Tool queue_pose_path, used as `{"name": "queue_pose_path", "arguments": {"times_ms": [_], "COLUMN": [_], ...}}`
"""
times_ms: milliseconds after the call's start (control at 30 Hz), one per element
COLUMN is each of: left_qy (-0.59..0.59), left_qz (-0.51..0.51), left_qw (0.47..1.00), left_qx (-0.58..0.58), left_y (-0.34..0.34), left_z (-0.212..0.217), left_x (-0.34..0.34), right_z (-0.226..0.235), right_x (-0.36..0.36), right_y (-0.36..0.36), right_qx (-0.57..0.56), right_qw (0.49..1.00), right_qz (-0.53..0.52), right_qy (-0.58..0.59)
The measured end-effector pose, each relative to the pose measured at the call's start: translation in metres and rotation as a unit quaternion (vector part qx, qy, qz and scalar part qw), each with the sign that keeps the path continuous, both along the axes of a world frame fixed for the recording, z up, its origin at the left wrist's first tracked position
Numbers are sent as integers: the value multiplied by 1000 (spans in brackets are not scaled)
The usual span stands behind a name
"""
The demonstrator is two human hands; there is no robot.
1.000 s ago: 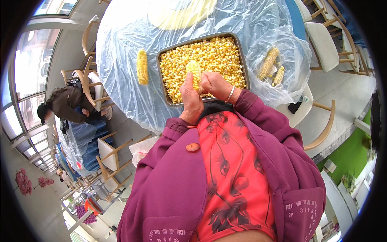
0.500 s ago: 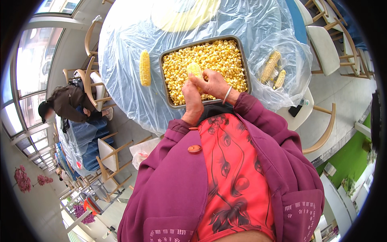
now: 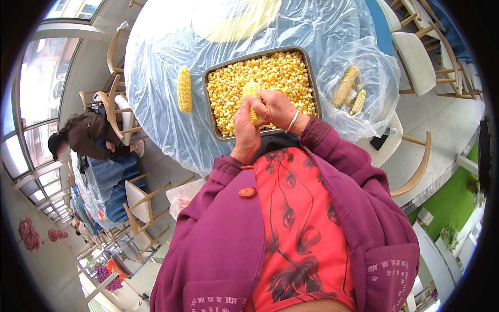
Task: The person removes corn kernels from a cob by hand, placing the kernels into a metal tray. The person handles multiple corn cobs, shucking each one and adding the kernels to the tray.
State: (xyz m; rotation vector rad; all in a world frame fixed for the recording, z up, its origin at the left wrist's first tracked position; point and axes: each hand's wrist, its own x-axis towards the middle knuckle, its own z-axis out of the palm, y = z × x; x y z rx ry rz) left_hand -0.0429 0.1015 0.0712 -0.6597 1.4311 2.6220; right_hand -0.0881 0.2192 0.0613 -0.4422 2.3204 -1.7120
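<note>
Over a rectangular metal tray [image 3: 209, 106] heaped with loose yellow corn kernels [image 3: 286, 67], both my hands hold one corn cob [image 3: 251, 89]. My left hand [image 3: 246, 127] is closed round the lower left side of the cob. My right hand [image 3: 276, 108], with a pale bangle at its wrist, is closed against the cob's right side, its thumb and curled fingers pressing on the kernels. The cob's upper end shows above my fingers; much of the rest is hidden. A whole corn cob [image 3: 184, 89] with its kernels on lies left of the tray.
Crumpled clear plastic sheeting [image 3: 156, 104] covers the round table. At the right, stripped corn cobs [image 3: 346, 87] lie in a clear plastic bag [image 3: 379, 62]. A chair [image 3: 410, 166] with a dark object on its seat stands close on my right. A person [image 3: 88, 132] sits at the left.
My right hand's fingers have curled in more tightly against the cob, and the cob stands slightly more upright. The tray and the other cobs keep their places.
</note>
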Motion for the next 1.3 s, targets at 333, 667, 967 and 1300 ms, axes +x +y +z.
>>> {"name": "queue_pose_path", "arguments": {"times_ms": [333, 667, 967, 1300], "left_qy": [-2, -11, 1, -3], "left_qz": [-29, -33, -34, 10], "left_qw": [998, 998, 988, 995], "left_qx": [-52, -53, -151, -103], "left_y": [7, 2, 6, 4], "left_z": [12, 13, 9, 4], "left_x": [3, 1, 3, 2], "right_z": [-9, -8, -4, -12], "right_x": [4, 1, -5, -1], "right_y": [5, 12, 7, 3], "right_qx": [11, -109, -145, 93], "right_qw": [997, 992, 973, 972], "right_qz": [8, 31, -58, -57], "right_qy": [80, -49, -168, 209]}}
